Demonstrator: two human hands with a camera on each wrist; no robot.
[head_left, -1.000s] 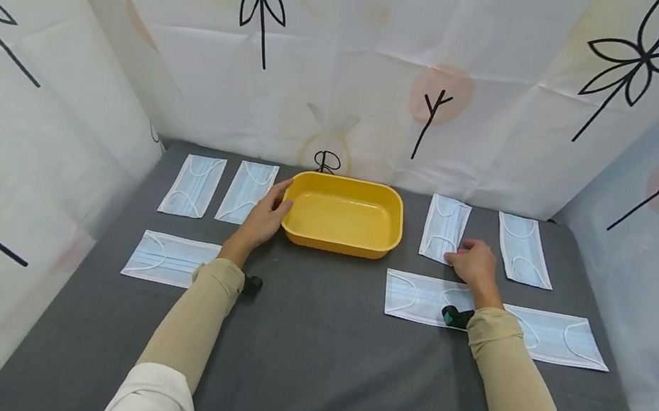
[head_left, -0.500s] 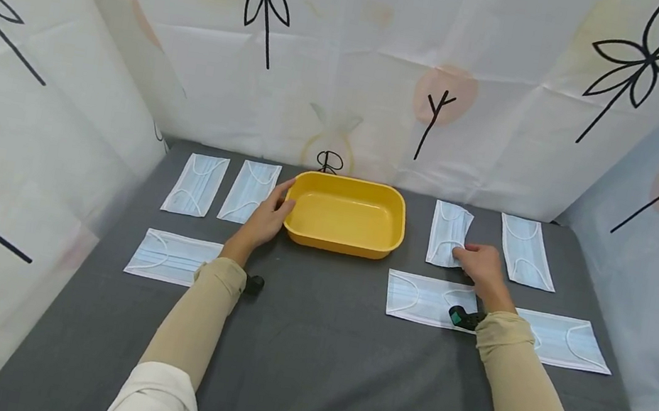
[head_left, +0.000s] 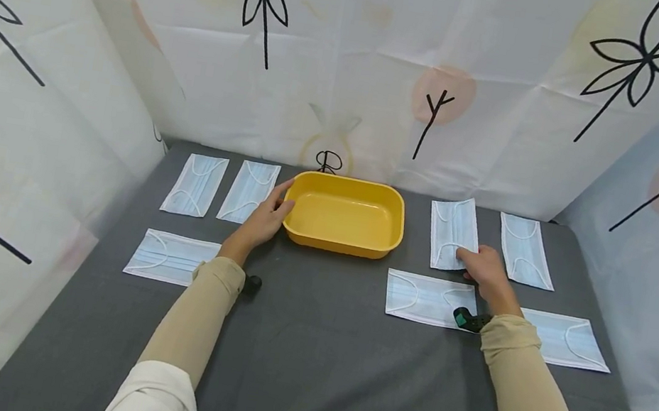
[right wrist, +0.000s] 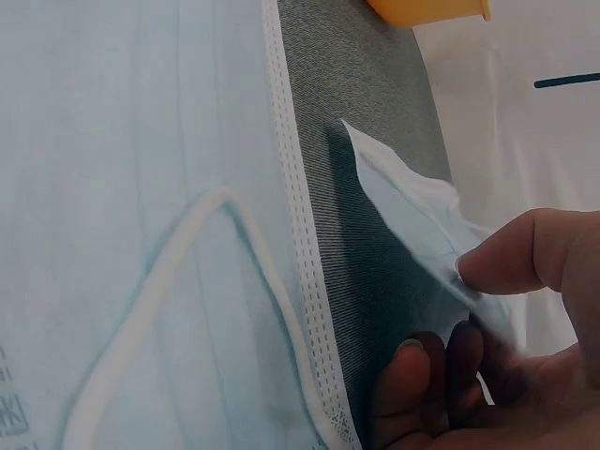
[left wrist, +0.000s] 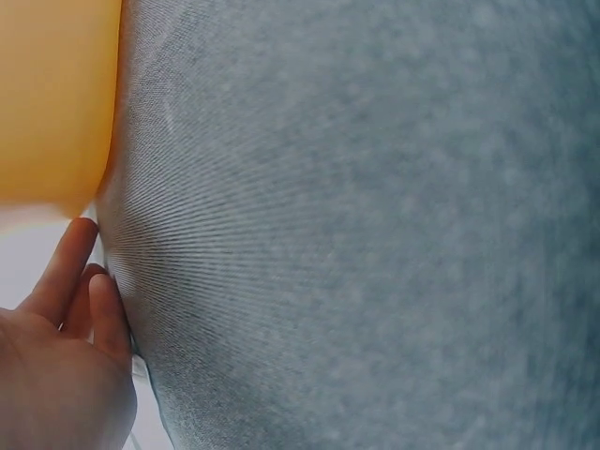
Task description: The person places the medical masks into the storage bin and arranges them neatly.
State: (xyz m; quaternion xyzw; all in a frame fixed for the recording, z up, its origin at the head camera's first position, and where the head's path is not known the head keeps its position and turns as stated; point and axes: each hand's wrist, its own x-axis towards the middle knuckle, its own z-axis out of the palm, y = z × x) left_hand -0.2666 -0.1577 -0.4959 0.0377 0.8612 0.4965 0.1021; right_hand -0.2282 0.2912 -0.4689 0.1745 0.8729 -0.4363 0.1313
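My right hand pinches the lower right edge of a light blue face mask between thumb and fingers. In the right wrist view that face mask tilts up off the grey cloth at the pinched side. My left hand rests at the left side of a yellow plastic tray, its fingers fairly straight along the rim. The left wrist view shows the left hand with fingertips right at the tray's corner.
Two face masks stand upright in a row at the back left, the nearer one by the tray. Another mask lies crosswise in front of them. On the right lie an upright mask and two crosswise masks, one under the right wrist. Patterned curtains surround the grey table.
The right hand has moved slightly right and lower with the pinched mask, which has lifted and turned a little. The left hand and the tray stay in place.
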